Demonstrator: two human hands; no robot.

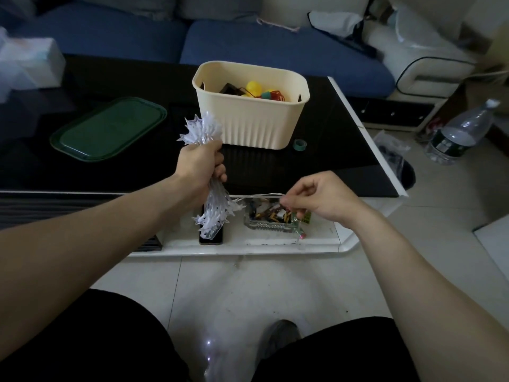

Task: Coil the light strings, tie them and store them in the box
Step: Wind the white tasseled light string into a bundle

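Note:
My left hand (202, 165) grips the middle of a coiled bundle of clear star-shaped lights (201, 130), held upright in front of the cream box (249, 125). Stars stick out above the fist and hang below it. A thin wire (257, 195) runs taut from the bundle's lower part to my right hand (316, 198), which pinches its free end. The cream box stands open on the black table and holds another light string with yellow, teal and red bulbs (257, 91).
A green lid (110, 128) lies on the black table (330, 150) at left, a small roll of green tape (300, 144) beside the box. A glass ashtray (271, 219) and a phone (210, 235) sit on the lower white shelf. A water bottle (460, 133) stands on the floor at right.

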